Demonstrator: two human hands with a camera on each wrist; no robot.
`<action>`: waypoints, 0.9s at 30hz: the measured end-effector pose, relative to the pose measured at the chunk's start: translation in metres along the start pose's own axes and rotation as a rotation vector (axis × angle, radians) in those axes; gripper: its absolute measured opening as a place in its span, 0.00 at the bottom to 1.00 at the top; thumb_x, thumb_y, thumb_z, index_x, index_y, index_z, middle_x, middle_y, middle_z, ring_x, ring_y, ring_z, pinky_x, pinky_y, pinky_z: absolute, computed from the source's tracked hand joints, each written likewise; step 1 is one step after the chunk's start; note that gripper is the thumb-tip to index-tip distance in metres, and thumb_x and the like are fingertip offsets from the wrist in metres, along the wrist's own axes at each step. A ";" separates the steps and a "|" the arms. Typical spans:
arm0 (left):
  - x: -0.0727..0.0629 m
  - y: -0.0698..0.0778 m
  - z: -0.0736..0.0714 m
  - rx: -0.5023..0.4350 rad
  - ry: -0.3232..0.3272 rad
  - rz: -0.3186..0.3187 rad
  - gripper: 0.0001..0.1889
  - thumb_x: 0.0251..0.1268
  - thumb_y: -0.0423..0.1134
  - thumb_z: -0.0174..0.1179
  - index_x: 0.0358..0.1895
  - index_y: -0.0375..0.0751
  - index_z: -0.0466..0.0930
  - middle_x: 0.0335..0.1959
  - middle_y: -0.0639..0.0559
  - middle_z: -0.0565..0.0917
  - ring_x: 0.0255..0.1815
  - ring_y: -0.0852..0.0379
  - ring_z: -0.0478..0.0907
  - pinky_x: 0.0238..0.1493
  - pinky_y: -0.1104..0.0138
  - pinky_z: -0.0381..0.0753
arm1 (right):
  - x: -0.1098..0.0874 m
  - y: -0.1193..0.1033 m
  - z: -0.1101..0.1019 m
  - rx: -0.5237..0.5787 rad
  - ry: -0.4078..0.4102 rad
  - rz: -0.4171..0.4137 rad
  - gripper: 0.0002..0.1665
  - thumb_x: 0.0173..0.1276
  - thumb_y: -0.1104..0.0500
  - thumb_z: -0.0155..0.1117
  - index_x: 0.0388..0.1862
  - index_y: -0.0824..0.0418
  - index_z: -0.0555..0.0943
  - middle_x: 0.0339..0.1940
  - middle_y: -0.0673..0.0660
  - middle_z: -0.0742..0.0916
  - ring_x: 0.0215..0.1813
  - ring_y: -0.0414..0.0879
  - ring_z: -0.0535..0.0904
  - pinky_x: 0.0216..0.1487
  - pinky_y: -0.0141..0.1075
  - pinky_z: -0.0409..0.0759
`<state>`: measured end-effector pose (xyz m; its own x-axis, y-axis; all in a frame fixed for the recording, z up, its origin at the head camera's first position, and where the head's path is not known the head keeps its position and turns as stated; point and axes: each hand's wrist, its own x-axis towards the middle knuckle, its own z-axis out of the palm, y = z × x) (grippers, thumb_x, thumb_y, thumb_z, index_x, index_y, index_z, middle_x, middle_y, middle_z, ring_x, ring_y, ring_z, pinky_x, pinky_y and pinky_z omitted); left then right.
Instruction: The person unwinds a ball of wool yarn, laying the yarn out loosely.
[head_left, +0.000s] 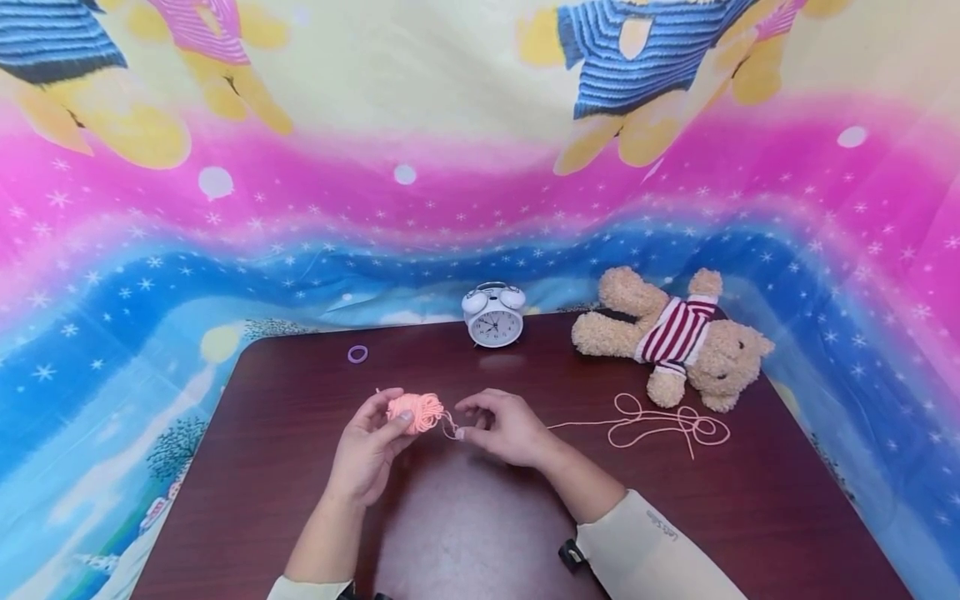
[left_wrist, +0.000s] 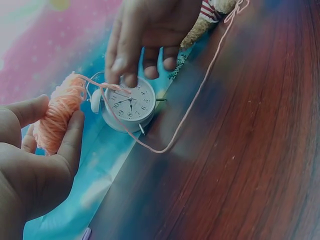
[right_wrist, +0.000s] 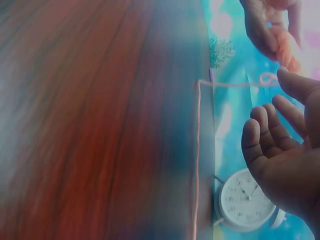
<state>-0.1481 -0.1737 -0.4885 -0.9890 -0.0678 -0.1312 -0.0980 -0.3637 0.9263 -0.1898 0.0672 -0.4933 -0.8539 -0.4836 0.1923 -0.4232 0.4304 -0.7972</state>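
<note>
A ball of peach yarn [head_left: 416, 413] is held in my left hand [head_left: 367, 454], its thumb on the near side and fingers behind. In the left wrist view the thumb and fingers press the yarn ball [left_wrist: 59, 117] from both sides. Just right of it, my right hand [head_left: 510, 429] hovers with its fingers loosely bent and the thumb apart from the index finger. A small loop of yarn [right_wrist: 268, 79] comes up to the right thumb tip; no clear pinch shows. From there the loose strand [left_wrist: 197, 95] sags and runs right to a tangle [head_left: 667, 427] on the table.
A white twin-bell alarm clock [head_left: 495, 317] stands at the table's back edge. Back right lies a teddy bear [head_left: 675, 337] in a striped shirt, close to the yarn tangle. A purple ring [head_left: 357, 354] lies back left on the dark wooden table [head_left: 300, 392]. Printed cloth [head_left: 337, 200] surrounds the table.
</note>
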 end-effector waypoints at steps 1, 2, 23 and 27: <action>0.000 0.000 0.001 0.000 0.000 -0.002 0.20 0.69 0.24 0.63 0.60 0.44 0.79 0.51 0.48 0.81 0.44 0.56 0.83 0.49 0.62 0.88 | 0.002 -0.002 0.002 0.001 0.005 -0.006 0.19 0.65 0.56 0.77 0.55 0.58 0.87 0.45 0.53 0.88 0.37 0.40 0.82 0.38 0.33 0.83; 0.000 0.000 0.002 0.001 0.001 -0.004 0.19 0.69 0.24 0.63 0.59 0.44 0.79 0.51 0.48 0.81 0.44 0.56 0.83 0.49 0.62 0.88 | 0.003 -0.003 0.004 0.003 0.010 -0.011 0.19 0.65 0.56 0.77 0.54 0.58 0.87 0.44 0.52 0.87 0.37 0.40 0.82 0.38 0.32 0.83; 0.002 0.002 0.002 -0.012 0.010 0.006 0.19 0.69 0.23 0.62 0.59 0.44 0.79 0.50 0.50 0.81 0.44 0.57 0.83 0.48 0.62 0.87 | 0.002 -0.001 -0.003 -0.068 0.072 -0.027 0.03 0.70 0.53 0.73 0.39 0.49 0.90 0.37 0.39 0.87 0.39 0.35 0.80 0.42 0.33 0.81; 0.003 0.003 -0.001 -0.011 0.017 0.005 0.19 0.69 0.24 0.62 0.60 0.43 0.78 0.48 0.50 0.81 0.43 0.58 0.82 0.49 0.63 0.87 | -0.004 0.002 -0.012 -0.063 0.074 -0.025 0.03 0.70 0.52 0.73 0.40 0.48 0.90 0.37 0.38 0.87 0.39 0.36 0.81 0.42 0.33 0.80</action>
<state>-0.1509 -0.1760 -0.4862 -0.9874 -0.0855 -0.1331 -0.0920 -0.3737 0.9230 -0.1910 0.0786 -0.4889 -0.8620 -0.4383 0.2548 -0.4607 0.4675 -0.7544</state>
